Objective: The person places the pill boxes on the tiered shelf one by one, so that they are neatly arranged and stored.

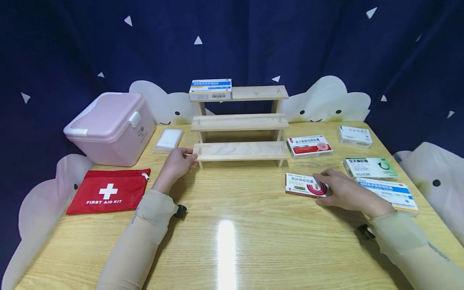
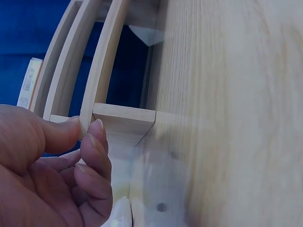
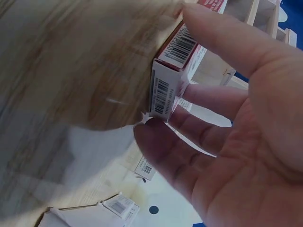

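Left hand (image 1: 176, 168) pinches the shelf (image 1: 241, 151), right hand (image 1: 344, 191) a box (image 1: 300, 184) by its right end.

Staged set, navy curtain (image 1: 246, 44), cloud shapes (image 1: 320, 98), wooden table (image 1: 275, 241)

Left hand (image 1: 177, 168): thumb and forefinger pinching, other fingers curled inward; left forearm (image 1: 135, 241) angled inward behind it. Right hand (image 1: 342, 191): well apart to its right, back upward, thumb opposing bent fingers; little finger hard to make out. Right forearm (image 1: 406, 241) slants outward.
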Available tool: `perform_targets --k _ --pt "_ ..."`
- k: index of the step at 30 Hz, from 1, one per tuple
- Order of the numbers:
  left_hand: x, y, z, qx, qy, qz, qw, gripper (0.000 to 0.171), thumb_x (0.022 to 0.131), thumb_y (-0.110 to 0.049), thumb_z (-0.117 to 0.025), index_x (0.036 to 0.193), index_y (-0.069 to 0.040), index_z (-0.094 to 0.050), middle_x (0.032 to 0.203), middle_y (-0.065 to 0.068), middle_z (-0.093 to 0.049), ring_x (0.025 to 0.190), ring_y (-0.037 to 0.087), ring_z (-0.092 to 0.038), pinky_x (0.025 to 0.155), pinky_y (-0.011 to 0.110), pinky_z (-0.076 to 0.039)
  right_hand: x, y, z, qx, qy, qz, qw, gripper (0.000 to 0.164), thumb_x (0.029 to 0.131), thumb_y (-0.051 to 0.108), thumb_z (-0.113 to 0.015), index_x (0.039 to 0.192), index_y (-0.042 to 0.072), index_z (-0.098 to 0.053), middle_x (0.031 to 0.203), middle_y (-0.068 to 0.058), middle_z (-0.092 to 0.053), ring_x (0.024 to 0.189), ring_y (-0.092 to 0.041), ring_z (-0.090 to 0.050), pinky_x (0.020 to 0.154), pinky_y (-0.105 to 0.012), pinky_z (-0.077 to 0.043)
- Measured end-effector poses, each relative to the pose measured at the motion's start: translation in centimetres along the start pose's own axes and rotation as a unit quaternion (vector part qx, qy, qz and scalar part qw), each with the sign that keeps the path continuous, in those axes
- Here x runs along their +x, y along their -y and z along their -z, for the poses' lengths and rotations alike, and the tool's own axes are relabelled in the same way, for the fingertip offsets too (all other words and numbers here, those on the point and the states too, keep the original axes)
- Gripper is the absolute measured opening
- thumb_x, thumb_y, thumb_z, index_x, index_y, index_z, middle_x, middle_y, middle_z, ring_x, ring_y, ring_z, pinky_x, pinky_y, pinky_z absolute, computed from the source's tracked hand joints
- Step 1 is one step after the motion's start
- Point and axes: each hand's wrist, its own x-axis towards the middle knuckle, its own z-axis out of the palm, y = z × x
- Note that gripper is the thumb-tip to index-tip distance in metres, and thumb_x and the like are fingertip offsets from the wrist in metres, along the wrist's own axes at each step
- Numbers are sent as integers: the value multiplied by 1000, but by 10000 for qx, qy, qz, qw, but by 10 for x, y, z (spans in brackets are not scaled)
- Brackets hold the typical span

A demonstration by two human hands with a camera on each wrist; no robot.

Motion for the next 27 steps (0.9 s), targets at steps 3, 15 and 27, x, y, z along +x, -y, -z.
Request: perform_targets --k 3,15,27 --pt "1 0 -1 46 -12 -11 10000 40 105 -20 -52 137 4 -50 103 18 -66 83 29 -63 73 38 -52 -1 -2 -1 -23 -110 64 9999 73 82 32 -83 137 -6 -54 123 -26 -55 110 -41 -55 93 -58 -44" --pt "-3 -2 -2 70 -39 -143 9999 39 105 -18 -52 135 6 -51 104 21 -66 84 33 -64 74 42 -54 -5 -5 0 -49 28 -45 10000 72 83 35 -81 137 -5 -55 119 -23 -55 103 -35 -58 88 -55 -47" --pt "-4 -4 0 49 2 -70 10000 38 105 -18 -52 135 5 -51 105 21 -66 83 32 -63 73 40 -52 -9 -5 4 72 159 -347 9992 71 80 39 -83 135 0 -58 118 -20 -56 99 -30 -57 85 -52 -48"
